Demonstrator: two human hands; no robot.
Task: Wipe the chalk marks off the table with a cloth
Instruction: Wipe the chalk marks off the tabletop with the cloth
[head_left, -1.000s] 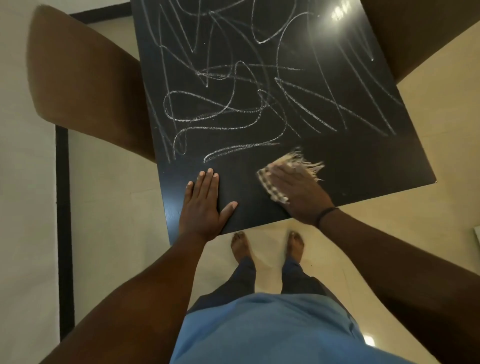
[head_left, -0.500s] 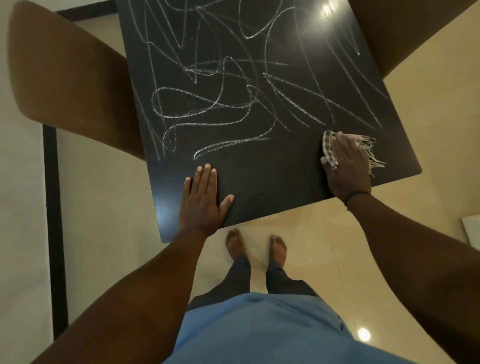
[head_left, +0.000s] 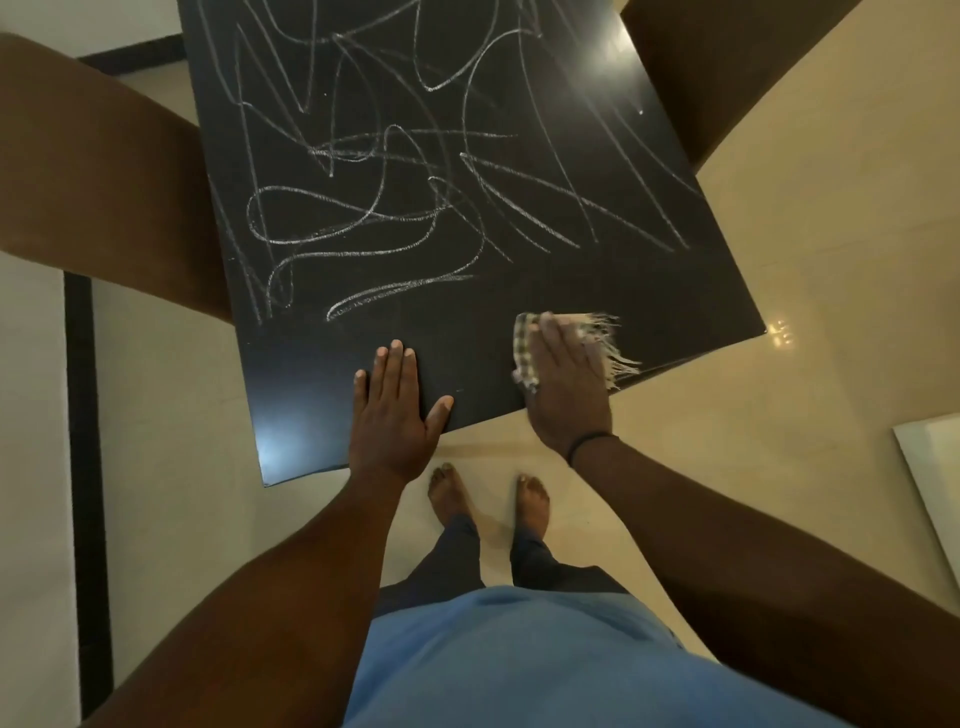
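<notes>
The black table (head_left: 675, 291) carries white chalk marks (head_left: 395, 213) in loops and slashes over its middle and far part. The strip along its near edge is bare of chalk. My right hand (head_left: 566, 384) presses flat on a checked cloth (head_left: 524, 348) with a frayed fringe at the near edge, right of centre. My left hand (head_left: 395, 410) lies flat on the near edge, fingers spread, holding nothing, about a hand's width left of the cloth.
A brown chair (head_left: 98, 197) stands against the table's left side and another (head_left: 717, 62) at the far right. My bare feet (head_left: 488, 493) stand on the beige tiled floor just below the near edge. A white object (head_left: 930, 467) lies on the floor at the right.
My right hand slid the cloth right toward the table's corner, then back left along the near edge. My left hand stayed flat in place.
</notes>
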